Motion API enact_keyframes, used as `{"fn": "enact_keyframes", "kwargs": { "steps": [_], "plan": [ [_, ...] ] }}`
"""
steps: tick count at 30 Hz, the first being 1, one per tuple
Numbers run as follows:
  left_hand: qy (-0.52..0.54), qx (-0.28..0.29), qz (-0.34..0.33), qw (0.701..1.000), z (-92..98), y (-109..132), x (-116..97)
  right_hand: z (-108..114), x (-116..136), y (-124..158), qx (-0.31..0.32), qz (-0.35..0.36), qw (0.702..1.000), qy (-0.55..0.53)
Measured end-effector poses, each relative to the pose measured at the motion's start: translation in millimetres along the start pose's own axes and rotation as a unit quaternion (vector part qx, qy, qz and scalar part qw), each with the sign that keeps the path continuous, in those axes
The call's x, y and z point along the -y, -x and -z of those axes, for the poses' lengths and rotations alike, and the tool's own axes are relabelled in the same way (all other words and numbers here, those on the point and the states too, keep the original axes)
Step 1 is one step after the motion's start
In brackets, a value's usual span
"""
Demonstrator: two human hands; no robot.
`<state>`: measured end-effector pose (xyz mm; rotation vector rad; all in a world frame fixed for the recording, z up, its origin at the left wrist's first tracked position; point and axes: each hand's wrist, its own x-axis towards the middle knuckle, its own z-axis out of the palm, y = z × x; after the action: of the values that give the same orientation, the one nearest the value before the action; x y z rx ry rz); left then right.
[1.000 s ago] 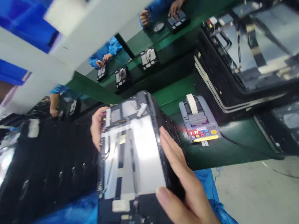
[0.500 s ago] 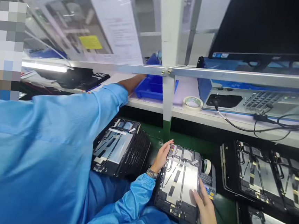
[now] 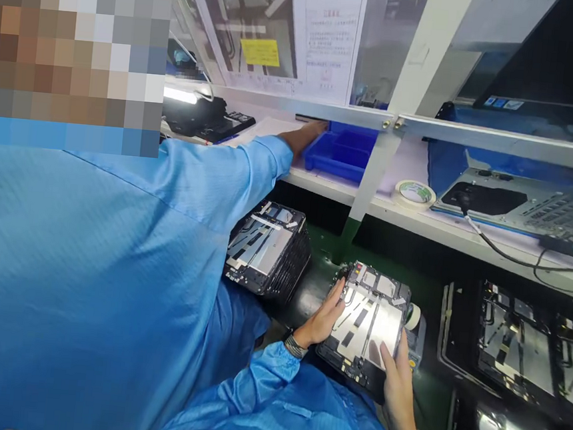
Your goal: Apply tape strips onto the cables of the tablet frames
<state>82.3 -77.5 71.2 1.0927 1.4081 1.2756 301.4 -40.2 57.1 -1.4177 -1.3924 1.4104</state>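
An opened tablet [image 3: 364, 319] with a bright silver plate, black strips and a dark frame is held tilted above my lap. My left hand [image 3: 322, 317] grips its left edge, fingers pointing up along the side. On the opposite edge my right hand [image 3: 399, 379] is closed, with its thumb over the silver plate and the other fingers partly hidden. Just behind the tablet's right side sit a roll of tape [image 3: 413, 316] and a small grey device [image 3: 416, 343], both partly covered.
To the left is a stack of similar tablets [image 3: 263, 246]; more tablets [image 3: 519, 336] lie at right. A co-worker's blue sleeve [image 3: 239, 177] crosses the left side, the hand at a blue bin [image 3: 339, 153] on the shelf. Masking tape [image 3: 414, 195] and a cabled computer case [image 3: 509, 198] stand there.
My view has turned left, so the scene sits further right. My left hand has slid a little lower along the tablet's edge; both hands still hold it. The co-worker's arm still reaches the bin.
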Motion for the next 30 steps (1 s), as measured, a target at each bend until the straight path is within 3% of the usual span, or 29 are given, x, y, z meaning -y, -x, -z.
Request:
{"fn": "enact_keyframes", "kwargs": {
  "steps": [5, 10, 17, 22, 30],
  "plan": [
    [0.021, -0.013, -0.035, 0.999, 2.2, -0.6, -19.5, 1.3, 32.7, 7.9, 0.013, 0.024, 0.999, -0.033],
    [0.085, -0.064, -0.04, 0.994, 10.5, 5.1, -48.7, -2.7, 83.4, 8.1, -0.013, -0.041, 0.986, -0.158],
    [0.184, -0.203, -0.064, 0.96, 48.0, 9.4, -84.0, -27.8, 155.8, -14.1, 0.16, -0.096, 0.942, -0.279],
    [0.262, -0.28, -0.107, 0.917, 72.5, 31.5, -106.2, -71.2, 195.8, -34.8, 0.23, -0.077, 0.921, -0.304],
    [0.099, -0.471, -0.116, 0.869, 93.0, 83.0, -96.0, -170.5, 206.0, -43.1, 0.245, -0.052, 0.887, -0.387]
  ]
}}
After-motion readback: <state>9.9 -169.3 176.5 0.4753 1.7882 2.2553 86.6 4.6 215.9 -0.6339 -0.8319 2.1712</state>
